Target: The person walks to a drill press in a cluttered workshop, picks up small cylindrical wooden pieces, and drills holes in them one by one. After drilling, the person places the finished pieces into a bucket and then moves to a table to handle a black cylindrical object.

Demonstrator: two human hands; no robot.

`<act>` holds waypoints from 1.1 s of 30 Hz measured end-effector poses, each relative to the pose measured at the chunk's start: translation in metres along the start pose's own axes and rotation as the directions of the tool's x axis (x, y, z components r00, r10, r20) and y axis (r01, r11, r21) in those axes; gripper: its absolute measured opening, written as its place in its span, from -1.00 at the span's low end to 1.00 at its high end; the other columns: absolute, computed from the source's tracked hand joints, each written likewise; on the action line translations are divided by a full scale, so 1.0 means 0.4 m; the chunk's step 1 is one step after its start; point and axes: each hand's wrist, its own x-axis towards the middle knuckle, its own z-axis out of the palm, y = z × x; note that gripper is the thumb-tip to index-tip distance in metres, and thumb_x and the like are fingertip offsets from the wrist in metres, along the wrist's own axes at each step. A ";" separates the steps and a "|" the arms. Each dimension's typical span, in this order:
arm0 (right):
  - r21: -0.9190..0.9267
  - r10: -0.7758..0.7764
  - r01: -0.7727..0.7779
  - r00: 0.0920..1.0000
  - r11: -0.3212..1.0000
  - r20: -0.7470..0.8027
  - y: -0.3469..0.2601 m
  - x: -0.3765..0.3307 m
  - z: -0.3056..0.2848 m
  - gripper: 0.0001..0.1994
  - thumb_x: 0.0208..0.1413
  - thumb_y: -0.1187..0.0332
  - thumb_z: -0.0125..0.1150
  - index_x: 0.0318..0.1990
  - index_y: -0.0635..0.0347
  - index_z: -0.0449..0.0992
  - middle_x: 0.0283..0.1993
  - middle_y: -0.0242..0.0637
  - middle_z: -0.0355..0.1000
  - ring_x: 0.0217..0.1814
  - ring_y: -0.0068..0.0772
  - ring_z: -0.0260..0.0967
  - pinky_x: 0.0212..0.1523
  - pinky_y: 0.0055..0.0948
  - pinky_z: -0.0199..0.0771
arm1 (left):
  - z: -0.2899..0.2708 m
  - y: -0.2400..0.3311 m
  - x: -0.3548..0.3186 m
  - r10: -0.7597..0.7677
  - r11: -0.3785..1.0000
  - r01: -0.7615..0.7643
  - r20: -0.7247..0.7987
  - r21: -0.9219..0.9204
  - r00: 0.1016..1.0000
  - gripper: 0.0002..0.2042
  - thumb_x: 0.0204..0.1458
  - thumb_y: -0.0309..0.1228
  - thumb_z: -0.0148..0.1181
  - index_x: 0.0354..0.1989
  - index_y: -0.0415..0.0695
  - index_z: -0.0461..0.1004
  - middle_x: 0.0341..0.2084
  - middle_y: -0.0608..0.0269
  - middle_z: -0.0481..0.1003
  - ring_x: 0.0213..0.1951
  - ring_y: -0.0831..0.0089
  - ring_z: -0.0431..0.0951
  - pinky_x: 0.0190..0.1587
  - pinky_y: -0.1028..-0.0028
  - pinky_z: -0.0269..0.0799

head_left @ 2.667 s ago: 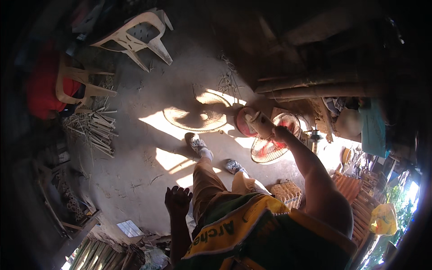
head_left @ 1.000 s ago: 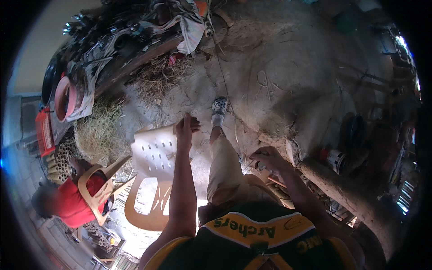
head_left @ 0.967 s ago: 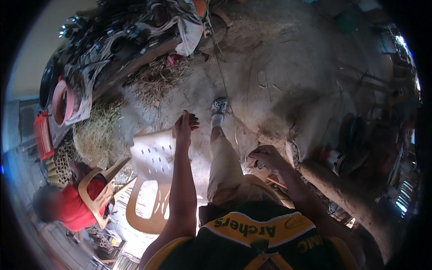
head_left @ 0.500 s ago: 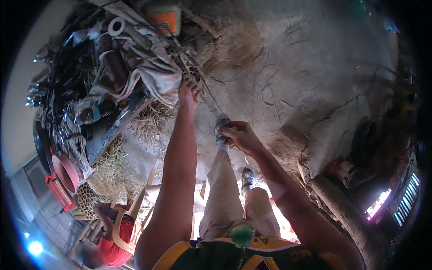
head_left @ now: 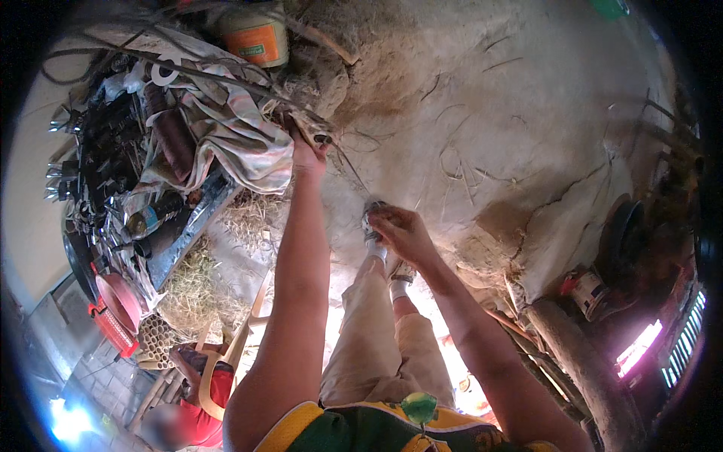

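My left arm stretches up to a heap of clutter, where my left hand (head_left: 305, 157) is closed on the edge of a striped, crumpled cloth (head_left: 237, 143) with a dark strap end at the fingertips. My right hand (head_left: 399, 230) hovers lower, in front of my legs and above my grey shoe (head_left: 370, 215). Its back faces the camera and the fingers curl downward, so what lies under them is hidden. Both hands are apart from each other.
An orange-lidded tub (head_left: 256, 34) tops the heap, with dark bottles (head_left: 151, 218) and metal parts to the left. Straw (head_left: 196, 290) and a red basin (head_left: 120, 301) lie below. A person in red (head_left: 203, 384) sits at the lower left. A cracked earth floor (head_left: 527, 113), a paint can (head_left: 591, 290) and a log (head_left: 580, 361) are on the right.
The view swung from a white plastic chair to the clutter heap. My left hand reached forward and closed on the cloth. My right hand rose from my thigh to mid-view.
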 end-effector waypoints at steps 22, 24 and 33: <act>-0.840 -0.679 0.512 0.553 -0.181 0.483 0.040 -0.132 -0.049 -0.78 -0.01 0.24 0.25 -0.17 -0.06 0.56 -0.25 -0.37 0.40 -0.24 -0.20 0.47 -0.26 -0.22 0.49 | 0.020 -0.069 -0.745 0.559 0.543 -0.466 0.113 0.699 0.821 -0.23 0.26 0.29 -0.25 -0.43 -0.32 0.49 -0.62 0.15 0.43 -0.53 0.34 0.37 -0.45 0.31 0.32; -0.792 -0.674 0.528 0.467 -0.307 0.572 0.026 -0.144 -0.065 -0.74 -0.09 0.24 0.25 -0.18 -0.09 0.57 -0.25 -0.41 0.38 -0.23 -0.26 0.45 -0.27 -0.25 0.47 | 0.028 -0.057 -0.769 0.553 0.567 -0.464 0.103 0.680 0.827 -0.27 0.29 0.21 -0.20 -0.48 -0.36 0.42 -0.64 0.13 0.39 -0.51 0.33 0.30 -0.41 0.25 0.26; -0.872 -0.567 0.438 0.670 -0.221 0.480 -0.007 -0.216 -0.043 -0.79 -0.03 0.24 0.24 -0.23 0.03 0.57 -0.13 -0.33 0.43 -0.17 -0.21 0.49 -0.20 -0.20 0.52 | 0.099 -0.004 -0.789 0.481 0.541 -0.312 0.017 0.781 0.877 -0.12 0.18 0.39 -0.28 -0.45 -0.42 0.41 -0.63 -0.07 0.39 -0.55 0.13 0.33 -0.38 0.11 0.29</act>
